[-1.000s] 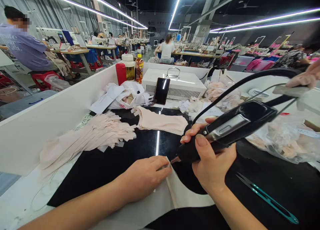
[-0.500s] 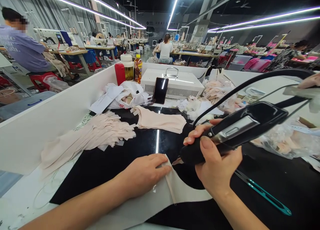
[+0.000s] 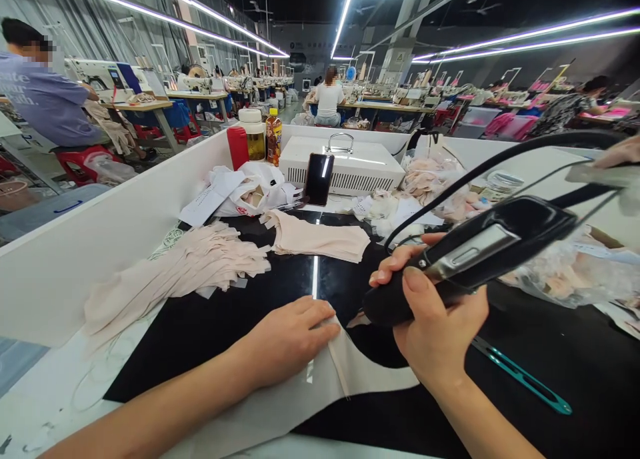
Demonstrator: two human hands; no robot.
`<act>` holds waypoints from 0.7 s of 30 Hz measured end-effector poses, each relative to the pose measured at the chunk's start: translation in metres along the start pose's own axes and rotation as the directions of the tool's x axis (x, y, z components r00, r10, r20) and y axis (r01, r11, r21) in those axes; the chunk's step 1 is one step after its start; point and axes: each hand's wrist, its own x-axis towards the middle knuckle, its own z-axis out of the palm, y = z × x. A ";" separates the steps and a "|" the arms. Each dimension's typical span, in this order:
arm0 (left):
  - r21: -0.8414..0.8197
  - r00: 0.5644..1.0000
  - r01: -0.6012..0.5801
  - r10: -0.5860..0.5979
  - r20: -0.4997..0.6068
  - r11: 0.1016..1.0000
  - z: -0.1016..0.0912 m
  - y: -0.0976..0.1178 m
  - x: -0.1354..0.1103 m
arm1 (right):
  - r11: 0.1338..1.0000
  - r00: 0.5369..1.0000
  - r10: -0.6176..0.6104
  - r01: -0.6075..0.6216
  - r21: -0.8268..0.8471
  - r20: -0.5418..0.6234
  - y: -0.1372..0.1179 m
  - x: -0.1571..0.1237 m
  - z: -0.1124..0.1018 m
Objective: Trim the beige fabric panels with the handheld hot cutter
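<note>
My left hand rests on a pale fabric piece, thumb and fingers closed at its upper edge beside a narrow seam strip. My right hand is wrapped around a black corded hand tool with a silver lever on its side. The tool is tilted, its rounded lower end just above the black work surface, to the right of the fabric. Right of my right wrist lies a slim teal-handled tool; its tip is partly hidden.
Layered beige fabric strips lie at left, with a folded beige stack in the middle. A phone leans against a white vented box. Bagged fabric pieces sit at right. A co-worker's hand shows at the right edge.
The view has shifted slightly. My left hand still holds the fabric edge, and my right hand keeps the black tool in nearly the same pose.
</note>
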 end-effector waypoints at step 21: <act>-0.075 0.997 0.021 -0.016 0.079 0.997 -0.006 0.015 0.002 | 0.999 0.999 0.037 -0.037 0.006 0.002 -0.006 -0.010 -0.003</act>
